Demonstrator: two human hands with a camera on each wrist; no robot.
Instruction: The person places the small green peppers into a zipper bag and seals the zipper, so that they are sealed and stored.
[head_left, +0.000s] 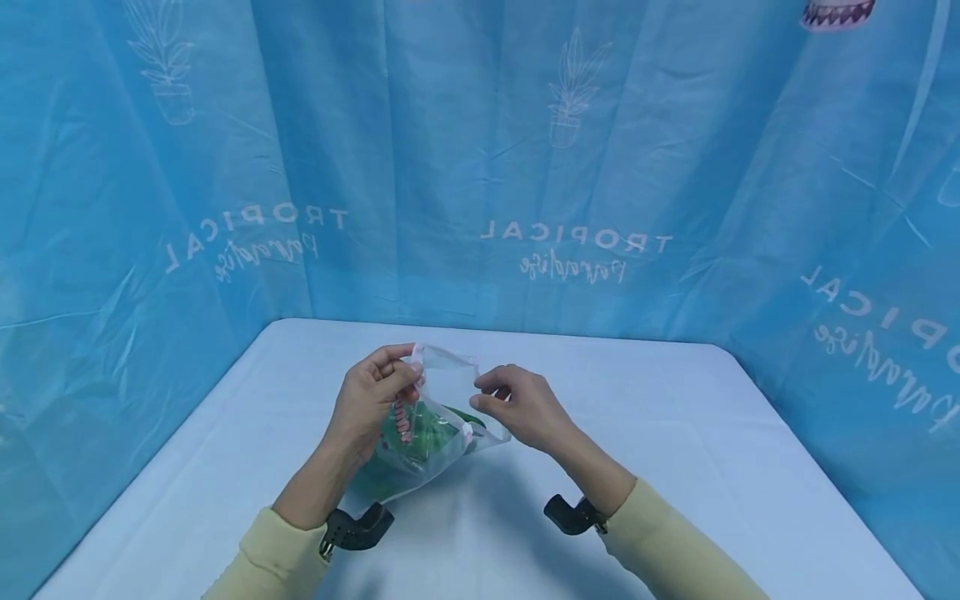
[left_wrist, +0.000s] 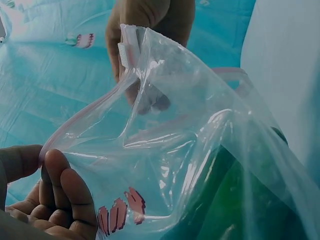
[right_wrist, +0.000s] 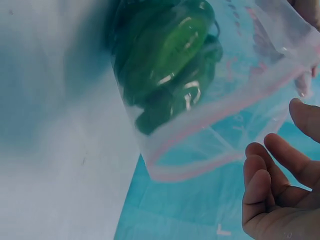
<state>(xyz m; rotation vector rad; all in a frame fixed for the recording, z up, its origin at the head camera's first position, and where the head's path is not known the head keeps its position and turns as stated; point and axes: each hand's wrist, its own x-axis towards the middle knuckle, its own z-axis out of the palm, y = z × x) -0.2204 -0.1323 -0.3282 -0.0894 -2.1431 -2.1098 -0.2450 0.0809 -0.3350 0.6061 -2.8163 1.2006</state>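
Note:
A clear zip bag point(head_left: 442, 450) with a pink-edged mouth holds several green peppers point(right_wrist: 167, 55). Its mouth gapes and faces away from the table's near side, toward my right hand. My left hand point(head_left: 378, 383) pinches one edge of the mouth between thumb and index finger, the other fingers loosely bent. At the mouth's far corner sits a small white slider point(left_wrist: 125, 55). Beside the opening is my right hand point(head_left: 525, 404), its thumb and fingers apart with nothing between them, as the right wrist view shows. Red printing point(left_wrist: 120, 215) marks the bag's side. Plastic partly veils the peppers.
The bag rests on a white-covered table point(head_left: 637, 450). Blue curtains point(head_left: 465, 167) with white lettering hang behind and at both sides of it. A black wrist camera mount point(head_left: 360, 527) is strapped on the left wrist, another point(head_left: 573, 515) on the right.

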